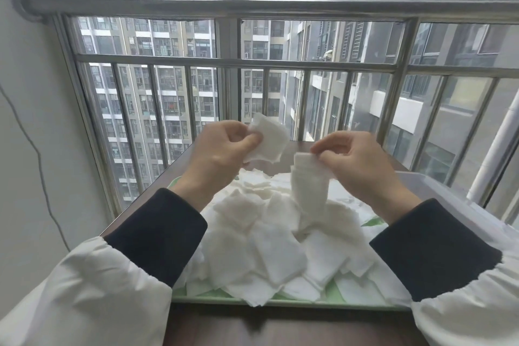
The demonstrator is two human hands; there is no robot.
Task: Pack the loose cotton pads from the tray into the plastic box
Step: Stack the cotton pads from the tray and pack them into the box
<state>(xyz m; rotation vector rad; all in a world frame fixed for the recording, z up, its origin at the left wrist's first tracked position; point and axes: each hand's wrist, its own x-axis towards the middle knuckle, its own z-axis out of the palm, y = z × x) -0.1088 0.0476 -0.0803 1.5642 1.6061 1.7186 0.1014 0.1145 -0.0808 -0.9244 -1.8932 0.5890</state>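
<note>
A heap of loose white cotton pads (269, 244) covers the pale green tray (219, 302) on the table in front of me. My left hand (222, 152) is raised above the heap and pinches a small bunch of pads (271, 139) between thumb and fingers. My right hand (356, 160) is also raised and pinches a hanging stack of pads (309, 182) by its top edge. The clear plastic box (438, 182) stands to the right of the tray, partly hidden behind my right arm.
The dark brown wooden table (280, 329) stands against a window with a steel railing (238, 63). A thin cable (39, 154) runs down the white wall on the left. Apartment blocks show outside.
</note>
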